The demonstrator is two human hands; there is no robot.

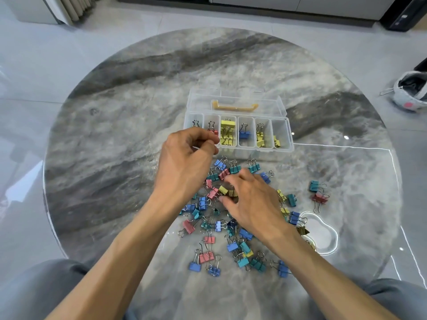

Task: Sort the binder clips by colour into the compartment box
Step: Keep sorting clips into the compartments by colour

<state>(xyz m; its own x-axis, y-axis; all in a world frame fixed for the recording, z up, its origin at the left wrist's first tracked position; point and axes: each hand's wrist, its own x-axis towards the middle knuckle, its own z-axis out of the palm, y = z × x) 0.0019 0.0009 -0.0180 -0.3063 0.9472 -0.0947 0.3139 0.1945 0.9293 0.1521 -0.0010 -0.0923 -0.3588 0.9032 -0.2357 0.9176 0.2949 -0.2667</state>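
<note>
Left hand point(187, 153), centre frame, hovers curled at the compartment box point(238, 132), evidently to drop a clip; what it grips cannot be told. Right hand point(251, 199) pinches a yellow clip point(223, 190) from the loose pile point(231, 218) below, lower centre.

No text, label, brand, number or sign can be read anywhere: none on the compartment box point(238, 135), the binder clips point(231, 218) or the tabletop point(138, 112).
</note>
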